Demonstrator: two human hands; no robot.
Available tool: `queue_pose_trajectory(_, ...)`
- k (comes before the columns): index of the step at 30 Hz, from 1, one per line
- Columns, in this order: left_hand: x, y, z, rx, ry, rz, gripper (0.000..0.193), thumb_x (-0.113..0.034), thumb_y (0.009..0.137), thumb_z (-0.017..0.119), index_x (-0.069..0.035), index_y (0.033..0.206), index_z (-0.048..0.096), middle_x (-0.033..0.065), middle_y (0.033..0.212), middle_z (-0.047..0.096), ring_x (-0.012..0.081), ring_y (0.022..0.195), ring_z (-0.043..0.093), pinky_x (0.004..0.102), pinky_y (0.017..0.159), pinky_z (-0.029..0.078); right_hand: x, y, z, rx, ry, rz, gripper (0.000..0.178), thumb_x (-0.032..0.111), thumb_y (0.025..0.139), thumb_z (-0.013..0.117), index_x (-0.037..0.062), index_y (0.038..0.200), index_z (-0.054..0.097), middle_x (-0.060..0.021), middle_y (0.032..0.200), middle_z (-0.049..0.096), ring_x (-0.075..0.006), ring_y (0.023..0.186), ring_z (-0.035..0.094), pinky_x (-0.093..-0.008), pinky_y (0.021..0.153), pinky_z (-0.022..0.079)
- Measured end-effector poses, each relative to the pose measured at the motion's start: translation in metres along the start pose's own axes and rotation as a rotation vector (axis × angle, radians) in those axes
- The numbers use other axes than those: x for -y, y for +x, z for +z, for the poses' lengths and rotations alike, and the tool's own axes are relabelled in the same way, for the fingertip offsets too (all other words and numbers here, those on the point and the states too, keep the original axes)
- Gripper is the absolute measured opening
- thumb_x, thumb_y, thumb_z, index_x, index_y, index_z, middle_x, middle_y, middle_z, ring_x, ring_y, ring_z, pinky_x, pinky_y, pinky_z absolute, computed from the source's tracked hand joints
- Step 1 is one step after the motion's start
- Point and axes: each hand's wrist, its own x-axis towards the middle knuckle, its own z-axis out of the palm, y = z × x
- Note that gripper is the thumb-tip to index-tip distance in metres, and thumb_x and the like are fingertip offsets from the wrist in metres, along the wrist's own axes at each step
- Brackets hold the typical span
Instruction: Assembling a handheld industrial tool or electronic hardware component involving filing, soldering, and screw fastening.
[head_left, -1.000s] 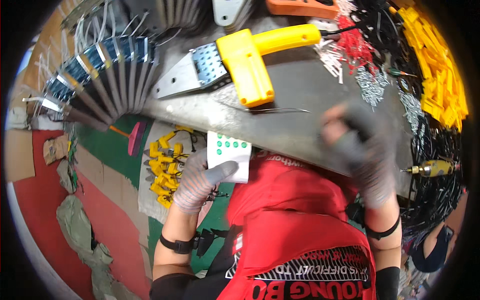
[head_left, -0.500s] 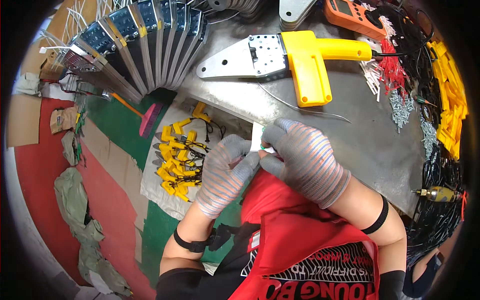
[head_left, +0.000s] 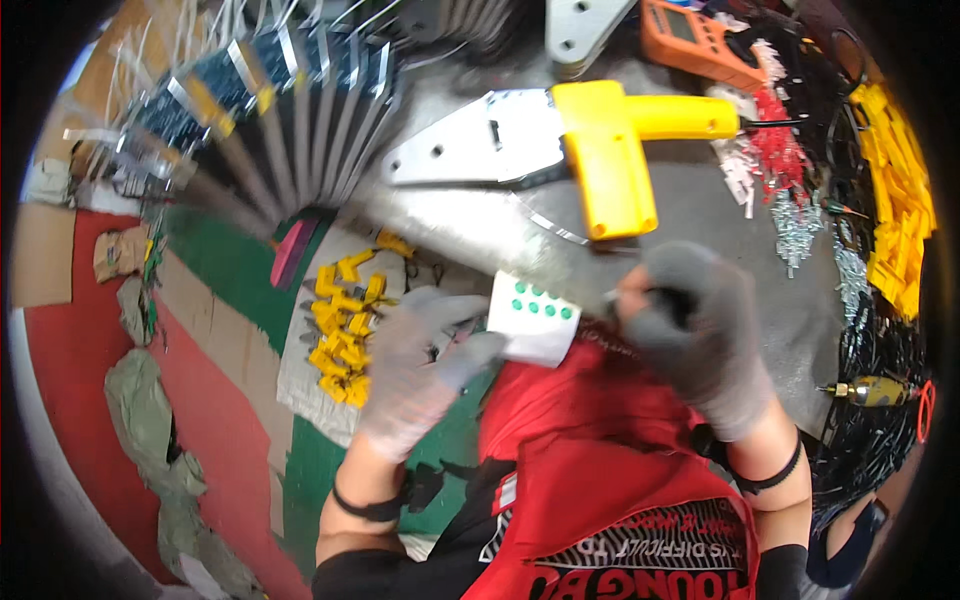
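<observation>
A small white sheet with rows of green round stickers (head_left: 535,345) is at my left hand (head_left: 415,365), its left edge at the thumb and fingertips. My right hand (head_left: 705,335) is off to the right of the sheet, above the table's near edge; its fingers are curled together in a pinch, and motion blur hides what is between them. Both hands wear grey striped gloves with some fingertips bare. Beyond them lies a yellow plastic heating tool (head_left: 605,165) with a pointed metal plate (head_left: 470,145) at its left end.
Black-and-metal plates (head_left: 290,130) stand fanned at the back left. Small yellow tools with black cables (head_left: 340,335) lie on a pale sheet below. Along the right are an orange meter (head_left: 695,40), red pieces (head_left: 780,145), screws (head_left: 797,235), yellow shells (head_left: 890,200) and a screwdriver (head_left: 875,390).
My hands have moved apart, the right one swinging right, away from the sticker sheet. The sheet now faces up, showing its green dots. The view has shifted slightly.
</observation>
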Motion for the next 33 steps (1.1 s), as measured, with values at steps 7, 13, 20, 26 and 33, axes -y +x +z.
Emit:
queue_pose_trajectory(7, -0.032, 0.063, -0.001, -0.255, 0.078, 0.22, 0.03, -0.008, 0.072, 0.077, -0.003, 0.1, 0.069, 0.0101, 0.098, 0.063, 0.0254, 0.088, 0.06, 0.0346, 0.082, 0.048, -0.041, 0.053, -0.015, -0.277, -0.175, -0.063, 0.016, 0.015, 0.081, 0.062, -0.0006, 0.08, 0.063, -0.0126, 0.073, 0.063, -0.0188, 0.066, 0.062, -0.0336, 0.062, 0.048)
queue_pose_trajectory(13, -0.056, 0.102, 0.005, -0.232, -0.047, 0.381, 0.021, 0.003, 0.084, 0.061, -0.001, 0.104, 0.066, 0.0081, 0.099, 0.061, 0.0162, 0.094, 0.057, 0.0264, 0.087, 0.043, -0.037, 0.045, -0.051, -0.103, -0.093, -0.174, 0.022, 0.018, 0.082, 0.064, -0.0021, 0.09, 0.067, -0.015, 0.082, 0.068, -0.0233, 0.075, 0.068, -0.0345, 0.068, 0.052)
queue_pose_trajectory(20, -0.109, 0.16, 0.038, -0.076, 0.386, 0.672, 0.047, -0.016, 0.081, 0.07, -0.005, 0.124, 0.056, 0.0206, 0.114, 0.061, 0.0371, 0.106, 0.059, 0.0423, 0.093, 0.046, -0.018, 0.13, -0.167, -0.32, -0.989, -0.336, 0.032, 0.01, 0.079, 0.068, 0.0034, 0.11, 0.064, -0.0139, 0.096, 0.066, -0.0305, 0.087, 0.065, -0.0398, 0.079, 0.053)
queue_pose_trajectory(26, -0.127, 0.165, 0.074, 0.099, 0.841, 0.51, 0.033, -0.017, 0.085, 0.057, -0.009, 0.117, 0.06, 0.013, 0.098, 0.066, 0.026, 0.089, 0.066, 0.0401, 0.069, 0.051, -0.023, 0.162, -0.171, -0.164, -1.073, -0.206, 0.025, 0.005, 0.079, 0.059, 0.01, 0.101, 0.07, -0.0197, 0.088, 0.067, -0.038, 0.088, 0.065, -0.0436, 0.078, 0.052)
queue_pose_trajectory(33, -0.124, 0.03, -0.047, -0.15, 0.409, 0.641, 0.012, -0.021, 0.081, 0.054, -0.009, 0.083, 0.058, 0.0101, 0.079, 0.058, 0.0275, 0.067, 0.059, 0.0417, 0.062, 0.048, 0.044, 0.122, -0.161, 0.114, -0.345, -0.359, 0.035, 0.027, 0.092, 0.061, 0.0005, 0.114, 0.063, -0.006, 0.103, 0.063, -0.0151, 0.096, 0.06, -0.0307, 0.086, 0.046)
